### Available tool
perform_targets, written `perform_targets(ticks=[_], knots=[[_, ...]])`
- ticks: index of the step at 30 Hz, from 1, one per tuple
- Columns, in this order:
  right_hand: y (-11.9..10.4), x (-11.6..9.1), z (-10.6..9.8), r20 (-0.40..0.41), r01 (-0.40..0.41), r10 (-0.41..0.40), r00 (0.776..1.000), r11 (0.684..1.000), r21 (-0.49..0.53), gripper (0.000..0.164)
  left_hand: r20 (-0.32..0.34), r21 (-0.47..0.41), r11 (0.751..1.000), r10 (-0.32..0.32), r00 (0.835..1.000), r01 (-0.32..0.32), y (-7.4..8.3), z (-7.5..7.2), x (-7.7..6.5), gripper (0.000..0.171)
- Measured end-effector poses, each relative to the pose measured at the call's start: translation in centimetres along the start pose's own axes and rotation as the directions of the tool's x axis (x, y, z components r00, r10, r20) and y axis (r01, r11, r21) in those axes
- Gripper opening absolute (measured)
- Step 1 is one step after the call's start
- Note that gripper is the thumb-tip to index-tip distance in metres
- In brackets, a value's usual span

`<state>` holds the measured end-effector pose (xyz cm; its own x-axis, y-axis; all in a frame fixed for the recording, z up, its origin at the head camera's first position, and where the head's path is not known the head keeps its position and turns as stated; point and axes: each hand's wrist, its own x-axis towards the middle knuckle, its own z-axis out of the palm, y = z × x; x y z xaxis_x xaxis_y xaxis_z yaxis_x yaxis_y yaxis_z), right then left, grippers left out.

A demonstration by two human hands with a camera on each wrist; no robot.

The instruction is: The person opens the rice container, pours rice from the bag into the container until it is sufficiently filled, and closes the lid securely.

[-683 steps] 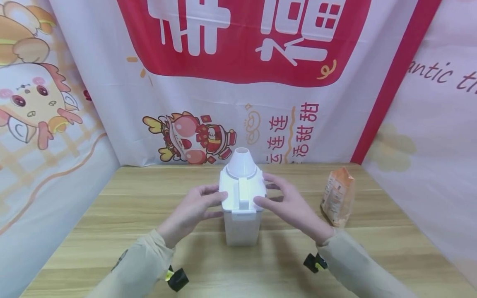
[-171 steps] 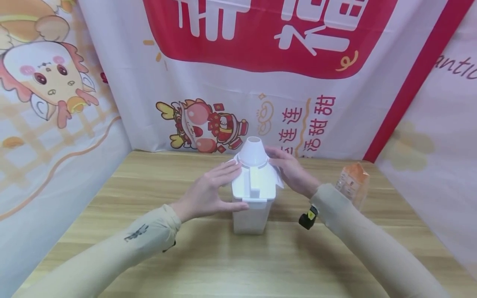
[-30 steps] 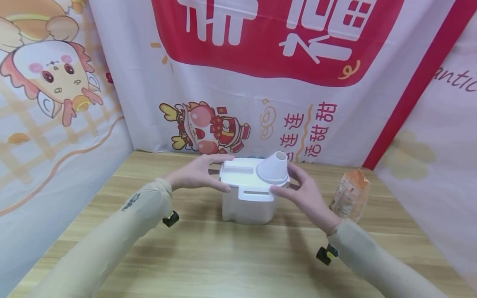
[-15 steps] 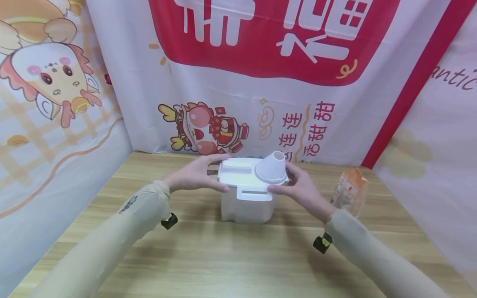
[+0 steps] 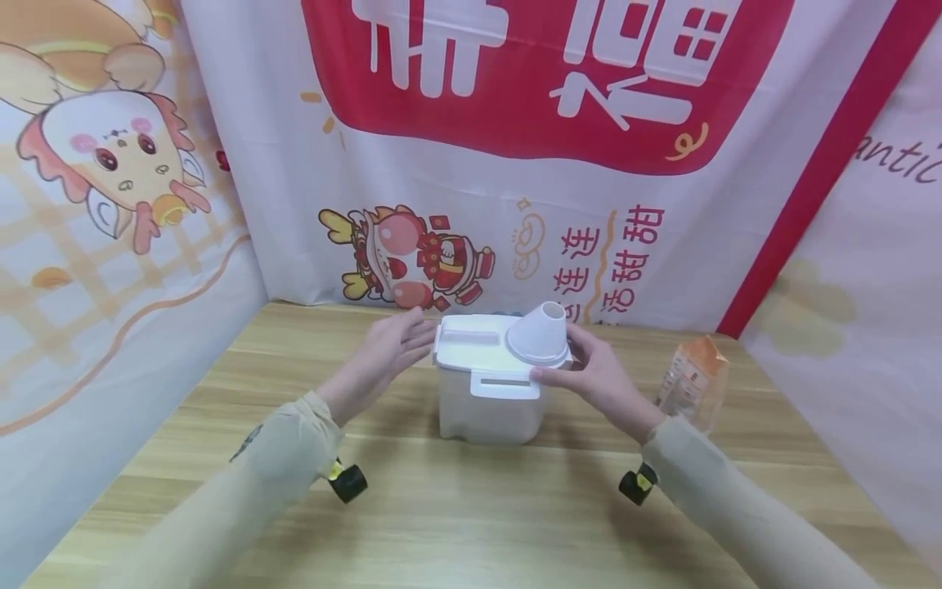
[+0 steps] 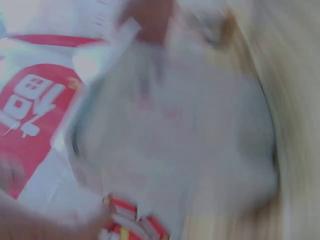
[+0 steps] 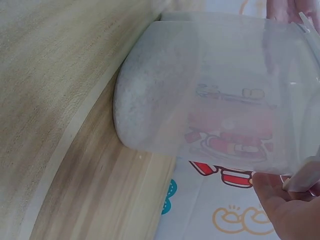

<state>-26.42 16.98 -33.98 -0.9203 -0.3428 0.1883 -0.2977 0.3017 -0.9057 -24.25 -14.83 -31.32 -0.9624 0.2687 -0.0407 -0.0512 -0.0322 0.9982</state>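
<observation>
A translucent white storage container [image 5: 489, 417] stands upright on the table, its long side toward me. Its white lid [image 5: 482, 352] carries a cone-shaped piece [image 5: 540, 337] with an open top at the right end, and a slotted tab hangs at the front. My left hand [image 5: 379, 360] is beside the container's left end, fingers extended and the thumb off the lid. My right hand [image 5: 599, 380] holds the lid's right end, thumb in front and fingers behind. In the right wrist view a whitish layer [image 7: 137, 95] shows at the container's bottom. The left wrist view is blurred.
An orange-topped packet [image 5: 692, 384] stands on the wooden table [image 5: 471, 515] to the right, behind my right forearm. Printed cloth walls [image 5: 412, 164] close off the back and both sides.
The container, end-on to me several seconds ago, has been turned with its long side forward. In the last half second my left hand has let go of its left end; the right stayed.
</observation>
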Motion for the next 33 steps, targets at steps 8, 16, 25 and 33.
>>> perform_targets(ticks=[8,16,25,33], knots=[[-0.1,-0.1,0.1,-0.006,0.006,-0.006,1.000,1.000,0.012,0.083,0.015,-0.548,0.818,-0.200,0.980,0.175,-0.4,-0.6,0.3,0.066],[-0.1,0.0,0.2,-0.006,0.007,-0.007,1.000,1.000,0.001,0.082,0.085,-0.641,0.726,-0.256,0.963,0.250,0.1,-1.5,-0.1,0.065],[0.0,-0.2,0.2,-0.016,-0.003,0.002,1.000,1.000,-0.002,0.082,0.063,-0.549,0.792,-0.279,0.958,0.267,-0.1,-1.4,0.4,0.053],[-0.1,-0.4,0.2,-0.018,-0.008,0.008,1.000,1.000,-0.011,0.080,0.074,-0.477,0.832,-0.281,0.957,0.282,0.1,-1.6,0.7,0.053]])
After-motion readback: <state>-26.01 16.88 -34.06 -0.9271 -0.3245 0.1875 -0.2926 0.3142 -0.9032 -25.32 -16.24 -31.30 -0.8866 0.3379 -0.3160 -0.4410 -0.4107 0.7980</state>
